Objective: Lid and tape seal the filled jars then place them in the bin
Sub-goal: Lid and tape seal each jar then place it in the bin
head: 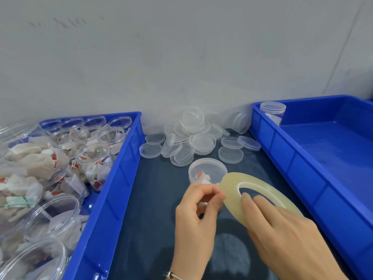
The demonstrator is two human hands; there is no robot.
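A clear lidded jar (206, 171) with tea bags inside stands on the dark table between the two bins. My right hand (286, 237) holds a large flat roll of clear tape (232, 190) tilted just in front of the jar, fingers lying across the roll. My left hand (198, 215) pinches at the roll's left edge with thumb and forefinger, right next to the jar. Whether a tape end is in the pinch is unclear. One lidded jar (272, 112) stands in the far corner of the right blue bin (298, 158).
The left blue bin (121, 168) holds several open jars stuffed with tea bags. A heap of clear loose lids (193, 138) lies against the wall between the bins. A grey wall closes the back.
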